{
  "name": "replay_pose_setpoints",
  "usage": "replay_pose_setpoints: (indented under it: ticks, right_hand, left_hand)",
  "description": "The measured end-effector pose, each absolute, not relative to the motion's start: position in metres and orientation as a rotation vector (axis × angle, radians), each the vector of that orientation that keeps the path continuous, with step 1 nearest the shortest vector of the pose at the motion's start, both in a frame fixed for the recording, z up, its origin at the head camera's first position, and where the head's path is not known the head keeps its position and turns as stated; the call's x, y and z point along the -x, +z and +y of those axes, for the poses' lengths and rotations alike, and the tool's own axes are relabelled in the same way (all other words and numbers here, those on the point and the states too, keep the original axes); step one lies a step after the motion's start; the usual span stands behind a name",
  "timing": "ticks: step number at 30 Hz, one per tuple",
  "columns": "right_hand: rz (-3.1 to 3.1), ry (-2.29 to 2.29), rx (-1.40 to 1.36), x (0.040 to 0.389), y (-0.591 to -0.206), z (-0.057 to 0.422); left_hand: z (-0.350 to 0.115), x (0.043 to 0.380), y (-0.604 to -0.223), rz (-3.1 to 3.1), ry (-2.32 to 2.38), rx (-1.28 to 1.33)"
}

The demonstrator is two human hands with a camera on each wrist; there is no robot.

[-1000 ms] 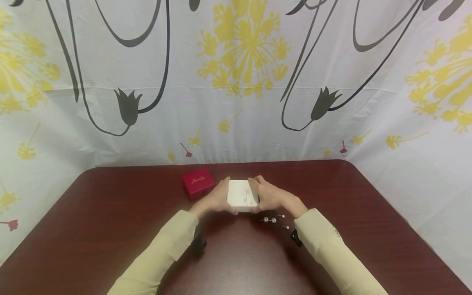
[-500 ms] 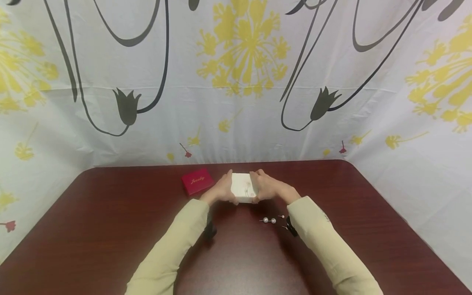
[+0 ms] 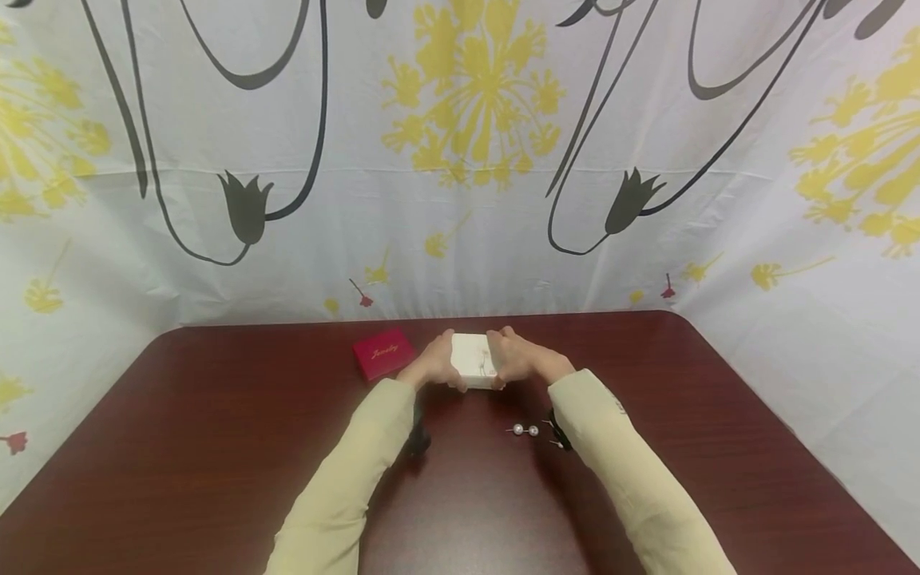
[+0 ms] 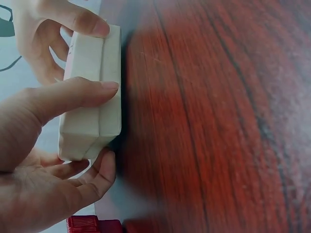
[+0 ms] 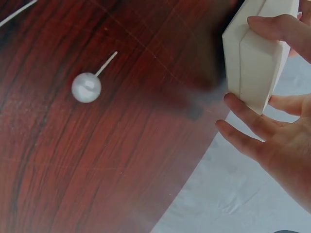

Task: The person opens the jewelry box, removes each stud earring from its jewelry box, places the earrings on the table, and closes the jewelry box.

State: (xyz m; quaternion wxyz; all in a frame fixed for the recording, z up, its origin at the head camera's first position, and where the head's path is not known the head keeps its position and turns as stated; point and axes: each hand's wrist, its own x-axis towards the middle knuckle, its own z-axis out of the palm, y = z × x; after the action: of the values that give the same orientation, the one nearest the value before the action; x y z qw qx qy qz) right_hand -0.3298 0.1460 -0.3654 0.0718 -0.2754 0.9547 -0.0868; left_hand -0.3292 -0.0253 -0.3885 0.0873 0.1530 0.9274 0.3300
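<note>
A small white lidded box (image 3: 472, 356) with a faint flower print is near the far edge of the table. My left hand (image 3: 435, 364) grips its left side, thumb on the near face and fingers behind. On the opposite side, my right hand (image 3: 519, 357) holds it the same way. The left wrist view shows a seam running along the box (image 4: 86, 116), its lid closed down. Whether the box touches the tabletop I cannot tell. Pearl studs (image 3: 518, 430) with thin posts lie nearer me, below the right hand; the right sleeve partly covers some of them.
A red box (image 3: 384, 353) with gold lettering lies left of the white box, close to my left hand. The dark reddish wooden table (image 3: 216, 447) ends at a patterned white curtain (image 3: 460, 263) behind. One pearl stud (image 5: 86, 88) shows large in the right wrist view.
Both hands have moved the white box away from me, toward the table's far edge and slightly right. The grip stays the same. The right sleeve now covers more of the pearl studs.
</note>
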Motion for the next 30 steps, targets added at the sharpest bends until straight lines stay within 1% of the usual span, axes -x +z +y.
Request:
replay_pose_setpoints:
  ticks: [5, 12, 18, 25, 30]
  right_hand:
    - [2.868, -0.244, 0.819, 0.333, -0.366, 0.146]
    - [2.899, -0.222, 0.885, 0.338, -0.371, 0.145]
    - [2.903, -0.231, 0.861, 0.34, -0.373, 0.145]
    - [2.91, -0.224, 0.859, 0.34, -0.371, 0.145]
    - [2.91, -0.23, 0.791, 0.339, -0.372, 0.144]
  left_hand:
    - [-0.023, 0.333, -0.388, 2.746, 1.031, -0.447]
    - [-0.022, 0.335, -0.39, 2.733, 1.078, -0.483]
    - [-0.02, 0.335, -0.389, 2.717, 1.124, -0.498]
    - [-0.016, 0.336, -0.389, 2.698, 1.049, -0.395]
    - [-0.013, 0.338, -0.391, 2.736, 0.973, -0.372]
